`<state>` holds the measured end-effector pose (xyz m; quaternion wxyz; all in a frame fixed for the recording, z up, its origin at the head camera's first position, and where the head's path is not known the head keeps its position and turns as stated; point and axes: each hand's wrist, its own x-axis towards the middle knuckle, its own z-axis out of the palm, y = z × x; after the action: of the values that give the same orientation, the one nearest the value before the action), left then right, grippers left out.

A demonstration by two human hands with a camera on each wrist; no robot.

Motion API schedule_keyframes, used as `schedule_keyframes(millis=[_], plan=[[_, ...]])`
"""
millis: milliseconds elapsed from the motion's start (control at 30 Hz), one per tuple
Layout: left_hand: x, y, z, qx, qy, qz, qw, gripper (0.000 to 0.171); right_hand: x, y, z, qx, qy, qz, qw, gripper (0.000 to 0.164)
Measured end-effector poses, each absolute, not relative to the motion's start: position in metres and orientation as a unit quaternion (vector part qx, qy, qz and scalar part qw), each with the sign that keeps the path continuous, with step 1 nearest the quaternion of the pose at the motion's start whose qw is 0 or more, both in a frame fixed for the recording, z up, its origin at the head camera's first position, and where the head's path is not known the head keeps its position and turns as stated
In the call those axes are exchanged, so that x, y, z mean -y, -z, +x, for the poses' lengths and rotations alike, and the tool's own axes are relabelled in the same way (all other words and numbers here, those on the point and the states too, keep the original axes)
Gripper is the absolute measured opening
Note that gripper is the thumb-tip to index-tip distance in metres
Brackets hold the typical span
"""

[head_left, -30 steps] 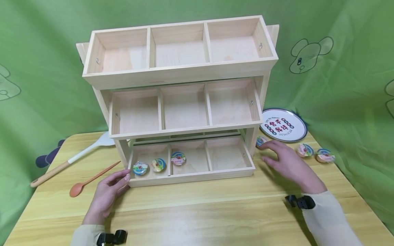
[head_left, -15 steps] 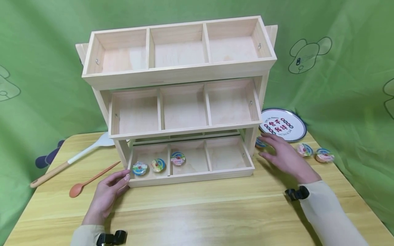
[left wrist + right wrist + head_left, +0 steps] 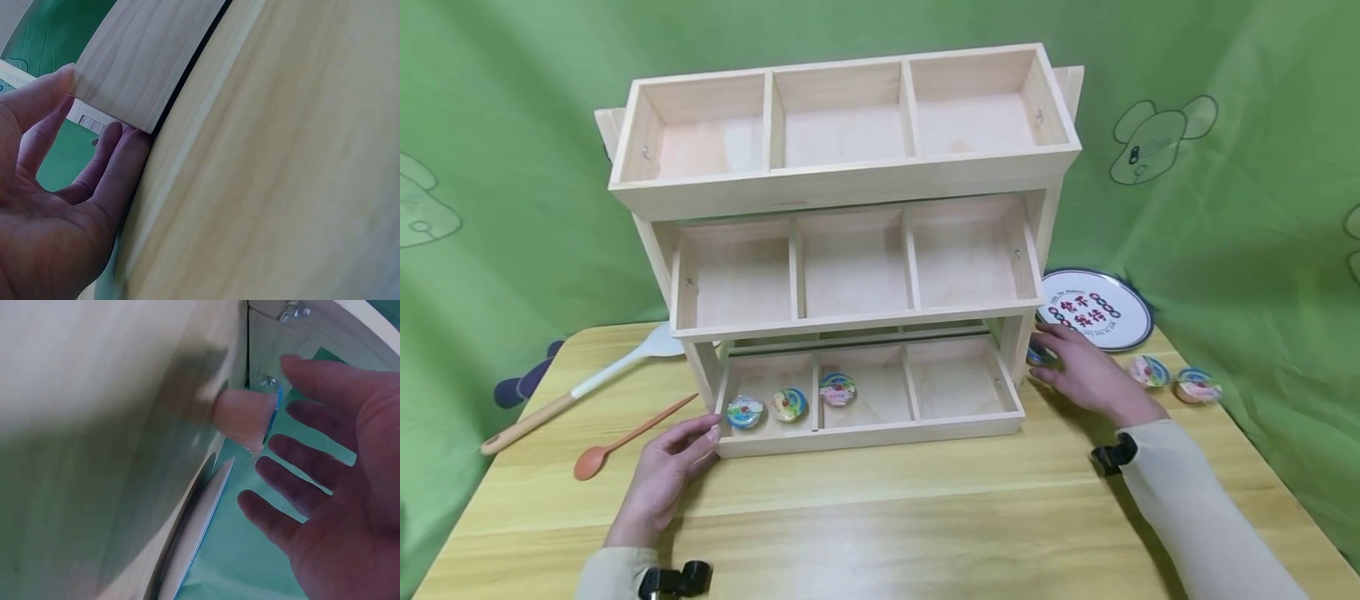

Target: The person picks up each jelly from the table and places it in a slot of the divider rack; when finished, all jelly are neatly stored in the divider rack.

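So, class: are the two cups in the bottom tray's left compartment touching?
Apart. The head view shows it: a strip of bare floor lies between the left cup and the right cup.

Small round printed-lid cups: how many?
6: two cups in the bottom-left compartment of the pale wooden rack, one in bottom-middle, one partly behind the right hand, two farther right. Rack may hide more.

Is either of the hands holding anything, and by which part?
The left hand holds the bottom tray at its left front corner. The right hand holds nothing, open near a cup.
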<state>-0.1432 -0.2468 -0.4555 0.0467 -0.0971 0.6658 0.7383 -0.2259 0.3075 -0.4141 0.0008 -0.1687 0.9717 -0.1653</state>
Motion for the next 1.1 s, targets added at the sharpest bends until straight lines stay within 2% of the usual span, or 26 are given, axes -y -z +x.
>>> schedule_keyframes(millis=[433,1100], plan=[[0.248,0.457,-0.143,-0.665,-0.74,-0.091,0.043,0.027,-0.308,0.414,-0.235,-0.974,0.137,-0.179,-0.003,0.048],[0.247,0.456,-0.144,-0.671,-0.735,-0.087,0.047,0.03,-0.31,0.402,-0.214,-0.975,0.151,-0.164,0.012,0.043]])
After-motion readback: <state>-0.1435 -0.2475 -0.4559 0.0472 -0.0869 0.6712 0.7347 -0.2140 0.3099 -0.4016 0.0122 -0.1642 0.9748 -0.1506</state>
